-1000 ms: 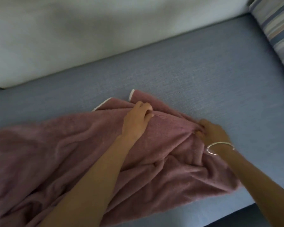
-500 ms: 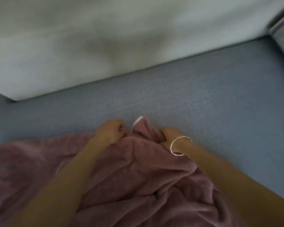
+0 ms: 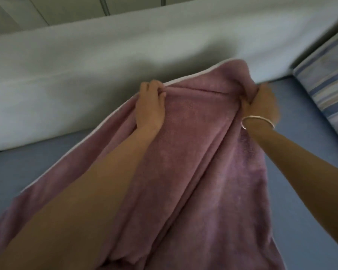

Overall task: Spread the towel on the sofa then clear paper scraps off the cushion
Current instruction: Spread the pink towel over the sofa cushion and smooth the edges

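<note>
Spreading is the step in hand, by my reading: the towel [image 3: 193, 152] is lifted off the seat cushion [image 3: 304, 133] by its far edge, and no paper scraps show anywhere on the blue fabric I can see.

Both hands pinch that upper edge. The left hand [image 3: 150, 106] has its fingers [image 3: 154, 87] curled shut over the hem near a thin white piping. The right hand [image 3: 263, 104], with a slim metal bangle [image 3: 258, 119] at the wrist, is clamped on a gathered bunch of cloth. Between them the towel rises in a soft hump against the pale backrest [image 3: 86, 75]; below, it hangs in long loose folds toward the person, its lower part bunched and out of view.

It is a thick, plush, mauve pile, limp and heavy-looking. The seat is a flat, tightly woven blue; a striped pillow [image 3: 326, 78] sits at the right.

Next, I would judge, the hands need to draw apart to take out the bunching, then lay the edge down flat along the backrest.
</note>
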The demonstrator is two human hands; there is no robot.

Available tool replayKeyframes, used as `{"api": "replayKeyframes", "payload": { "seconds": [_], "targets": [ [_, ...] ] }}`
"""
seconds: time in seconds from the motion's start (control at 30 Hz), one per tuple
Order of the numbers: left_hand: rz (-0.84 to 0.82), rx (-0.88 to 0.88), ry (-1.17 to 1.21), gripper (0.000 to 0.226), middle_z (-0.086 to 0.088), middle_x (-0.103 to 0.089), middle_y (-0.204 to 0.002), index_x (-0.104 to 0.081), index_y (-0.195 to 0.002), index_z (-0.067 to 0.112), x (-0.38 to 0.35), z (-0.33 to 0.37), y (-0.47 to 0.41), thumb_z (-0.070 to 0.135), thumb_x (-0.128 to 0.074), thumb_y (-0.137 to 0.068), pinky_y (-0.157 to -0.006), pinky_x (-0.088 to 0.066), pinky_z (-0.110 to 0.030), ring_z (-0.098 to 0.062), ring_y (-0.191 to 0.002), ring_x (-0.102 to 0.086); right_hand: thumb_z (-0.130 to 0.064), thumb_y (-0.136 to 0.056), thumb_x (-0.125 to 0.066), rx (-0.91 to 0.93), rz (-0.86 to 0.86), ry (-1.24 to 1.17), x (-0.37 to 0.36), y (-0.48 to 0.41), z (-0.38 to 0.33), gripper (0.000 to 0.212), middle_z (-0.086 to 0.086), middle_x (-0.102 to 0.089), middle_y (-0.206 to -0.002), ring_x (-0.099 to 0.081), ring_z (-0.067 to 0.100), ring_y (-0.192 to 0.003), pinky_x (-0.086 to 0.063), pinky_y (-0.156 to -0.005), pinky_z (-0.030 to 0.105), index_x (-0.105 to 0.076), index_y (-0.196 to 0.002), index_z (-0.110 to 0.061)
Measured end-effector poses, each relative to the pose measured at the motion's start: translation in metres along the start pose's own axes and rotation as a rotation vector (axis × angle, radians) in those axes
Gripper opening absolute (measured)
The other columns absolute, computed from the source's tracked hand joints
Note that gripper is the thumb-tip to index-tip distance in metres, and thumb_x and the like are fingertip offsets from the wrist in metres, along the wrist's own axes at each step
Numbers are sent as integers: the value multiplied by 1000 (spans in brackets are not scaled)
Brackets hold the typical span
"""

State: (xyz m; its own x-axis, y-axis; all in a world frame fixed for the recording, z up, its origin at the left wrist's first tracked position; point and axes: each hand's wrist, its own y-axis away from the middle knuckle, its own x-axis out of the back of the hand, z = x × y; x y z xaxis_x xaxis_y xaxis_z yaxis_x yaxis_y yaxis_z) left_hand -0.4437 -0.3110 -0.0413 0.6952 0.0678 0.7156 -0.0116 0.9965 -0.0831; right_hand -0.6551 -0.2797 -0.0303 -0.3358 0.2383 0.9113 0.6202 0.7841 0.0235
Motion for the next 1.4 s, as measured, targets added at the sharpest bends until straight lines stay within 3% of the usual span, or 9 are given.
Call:
{"api": "replayKeyframes", "payload": {
  "seconds": [0.2, 0.37, 0.53, 0.67, 0.87, 1.03, 1.13, 1.2, 1.4],
  "targets": [
    [-536, -111, -257, 62, -9, -2, -158, -20, -145, 13, -47, -17, 26, 17, -50, -91, -116, -21, -35, -26, -143, -18, -24, -85, -63, -48, -275, 43, -17, -10, 50, 58, 26, -38, -137, -44, 42, -122, -36, -101, 46, -38, -132, 0],
    [-617, -206, -480, 49, -7, -10, -157, -30, -142, 14, -70, -26, 78, 25, -40, -95, -117, -14, -42, -26, -144, -14, -11, -85, -56, 88, -496, 141, -43, 34, 88, 51, 24, -38, -140, -40, 41, -126, -35, -104, 44, -42, -134, -6],
    [-482, -443, -432, 36, -12, -66, -114, -64, -103, 11, -74, -28, 126, 28, -41, -82, -84, -52, -36, -28, -100, -65, -3, -79, -61, 142, -338, 20, -45, 80, 118, 55, 22, -46, -135, -42, 38, -125, -34, -104, 44, -46, -132, -3],
    [-634, -496, -480, 36, -10, -66, -102, -63, -102, 12, -74, -22, 150, 31, -44, -79, -66, -56, -33, -28, -87, -65, -5, -81, -60, -40, -268, 29, -25, 112, 148, 49, 24, -49, -126, -46, 41, -114, -39, -95, 47, -49, -128, -4],
    [-691, -434, -557, 30, -18, -52, -118, -54, -115, 4, -88, 14, 144, 17, -51, -89, -83, -44, -44, -37, -107, -50, -25, -85, -61, -334, -458, -10, -6, 143, 186, 38, 22, -59, -116, -57, 39, -107, -45, -84, 41, -49, -114, -4],
    [-703, -584, -577, 34, -10, -40, -135, -42, -127, 7, -116, 49, 143, 13, -41, -93, -86, -46, -42, -30, -119, -45, -16, -82, -63, -243, -620, -63, 2, 147, 190, 32, 24, -60, -113, -57, 37, -106, -43, -83, 37, -55, -107, 1],
    [-662, -611, -458, 44, -10, -39, -139, -36, -134, 10, -135, 78, 142, 11, -44, -91, -86, -49, -46, -30, -124, -42, -9, -81, -60, -158, -628, -89, 7, 153, 197, 7, 20, -52, -100, -54, 32, -96, -34, -72, 33, -53, -80, -11],
    [-753, -711, -486, 51, -6, -35, -143, -32, -138, 17, -151, 99, 143, 5, -42, -90, -88, -47, -44, -27, -127, -40, -6, -80, -58, -165, -591, -114, 9, 157, 206, 39, 10, -43, -84, -44, 26, -81, -24, -66, 27, -30, -61, -25],
    [-950, -776, -793, 28, -13, -51, -125, -52, -119, 10, -184, 134, 150, 14, -45, -92, -88, -44, -40, -33, -115, -53, -12, -81, -66, -321, -447, -221, 33, 157, 248, 29, -4, -38, -58, -52, 27, -76, -31, -67, 26, -51, -106, -8]
  ]
}}
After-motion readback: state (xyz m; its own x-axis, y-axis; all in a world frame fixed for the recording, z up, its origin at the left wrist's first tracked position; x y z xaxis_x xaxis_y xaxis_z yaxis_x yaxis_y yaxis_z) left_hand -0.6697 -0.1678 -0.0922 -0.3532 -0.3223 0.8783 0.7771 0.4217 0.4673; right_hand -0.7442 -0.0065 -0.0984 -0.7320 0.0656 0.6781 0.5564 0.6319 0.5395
